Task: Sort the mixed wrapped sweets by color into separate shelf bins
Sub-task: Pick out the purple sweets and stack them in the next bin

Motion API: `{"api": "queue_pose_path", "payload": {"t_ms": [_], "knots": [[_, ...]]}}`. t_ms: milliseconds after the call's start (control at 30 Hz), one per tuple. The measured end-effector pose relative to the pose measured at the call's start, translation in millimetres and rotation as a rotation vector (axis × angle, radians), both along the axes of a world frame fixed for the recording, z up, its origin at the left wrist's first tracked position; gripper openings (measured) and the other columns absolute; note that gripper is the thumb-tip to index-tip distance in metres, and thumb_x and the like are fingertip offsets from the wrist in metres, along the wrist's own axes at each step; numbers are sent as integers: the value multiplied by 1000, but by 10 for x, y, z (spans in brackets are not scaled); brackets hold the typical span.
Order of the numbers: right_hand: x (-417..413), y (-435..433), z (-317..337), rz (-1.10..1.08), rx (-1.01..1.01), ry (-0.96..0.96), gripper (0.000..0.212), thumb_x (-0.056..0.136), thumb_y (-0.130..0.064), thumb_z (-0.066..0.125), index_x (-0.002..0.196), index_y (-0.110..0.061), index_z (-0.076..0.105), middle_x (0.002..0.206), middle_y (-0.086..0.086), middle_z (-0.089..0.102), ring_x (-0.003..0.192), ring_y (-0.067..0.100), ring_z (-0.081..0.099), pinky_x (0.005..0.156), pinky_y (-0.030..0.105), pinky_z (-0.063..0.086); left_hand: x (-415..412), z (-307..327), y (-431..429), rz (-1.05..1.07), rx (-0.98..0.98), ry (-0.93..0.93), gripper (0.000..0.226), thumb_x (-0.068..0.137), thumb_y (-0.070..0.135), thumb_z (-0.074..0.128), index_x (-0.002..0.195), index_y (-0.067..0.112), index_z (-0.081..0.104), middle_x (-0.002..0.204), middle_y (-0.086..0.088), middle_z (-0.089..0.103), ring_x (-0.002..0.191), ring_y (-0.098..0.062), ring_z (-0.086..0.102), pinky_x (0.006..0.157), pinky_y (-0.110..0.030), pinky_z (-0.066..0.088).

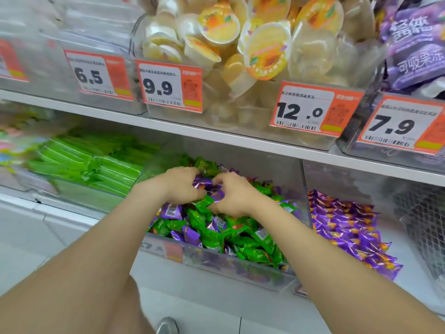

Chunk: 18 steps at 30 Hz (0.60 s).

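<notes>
Left hand (181, 186) and right hand (237, 197) both pinch purple sweets (204, 183) held between them (over the mixed bin (240, 273)).

Single view: your head cam looks forward and steeply down along both forearms into the mixed bin (240, 276) on the lower shelf, very close in, with your left hand (181, 186) and right hand (232, 197) gripping purple sweets (207, 185) near frame centre. The wide-angle lens bends the upper shelf edge (216, 138) and takes in the price tags (315, 109) above it, the right-hand bin (342, 179), blurred green packs (96, 165) at your left, and a shoe tip (167, 325) at the bottom edge.
</notes>
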State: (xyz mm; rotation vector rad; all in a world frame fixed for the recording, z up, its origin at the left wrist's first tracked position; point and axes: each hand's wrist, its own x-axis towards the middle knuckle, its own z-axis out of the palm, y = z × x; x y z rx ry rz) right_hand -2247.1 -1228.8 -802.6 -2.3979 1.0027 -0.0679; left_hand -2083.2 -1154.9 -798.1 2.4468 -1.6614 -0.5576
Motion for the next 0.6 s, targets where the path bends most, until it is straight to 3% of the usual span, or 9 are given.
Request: {"api": "queue_pose_path", "payload": {"t_ms": [33,100,200,300,367,467,533,600], "knots": [[-36,-4,26,-6,-20,-3,62,77,-31,90,133,-21,66,105,0,60,90,19,60,78,23,43,28,-31,-33,5,-14,-34,70,85,59,67,144,23,53,136,-14,58,128,-36,54,108,-44,46],[-119,-20,67,-32,-86,-36,43,80,-24,87,121,-23,73,108,-2,61,103,21,61,80,21,42,68,-53,-67,35,-20,-105,69,84,66,69,138,24,56,133,-12,60,125,-38,55,105,-49,47],[-229,-42,110,-119,-148,-143,33,79,-25,88,109,-24,74,119,0,66,117,22,58,79,23,40,64,-55,-103,52,-47,-115,49,83,59,77,108,18,63,109,-5,65,110,-34,61,95,-44,49],[-315,-47,159,-187,-120,-246,34,81,-36,87,107,-22,71,109,-2,67,106,20,58,79,26,40,35,-12,-69,31,-83,-105,50,84,51,81,124,23,67,118,-2,67,118,-31,59,102,-47,46],[-378,-40,193,-215,-13,-318,29,86,-36,83,109,-23,70,107,-2,67,97,19,64,77,27,44,26,23,-15,-11,-96,-85,54,86,45,82,133,26,64,124,-3,67,121,-31,58,108,-51,45],[-489,26,261,-229,319,-476,18,94,-18,76,112,-23,73,103,6,73,68,12,69,62,28,52,-13,88,94,-65,-133,-58,30,91,39,78,117,31,65,100,4,65,112,-32,60,105,-54,45],[-571,89,315,-236,466,-533,27,85,-8,83,109,-20,78,100,11,77,72,22,72,72,31,61,-84,159,188,-92,-234,-73,15,94,42,72,102,37,60,85,13,58,106,-33,61,98,-49,47],[-662,166,396,-245,508,-558,33,77,-3,87,106,-18,80,92,10,78,75,33,73,75,35,63,-192,249,310,-114,-358,-5,12,96,44,69,104,38,62,85,13,63,94,-24,64,87,-40,50]]}}
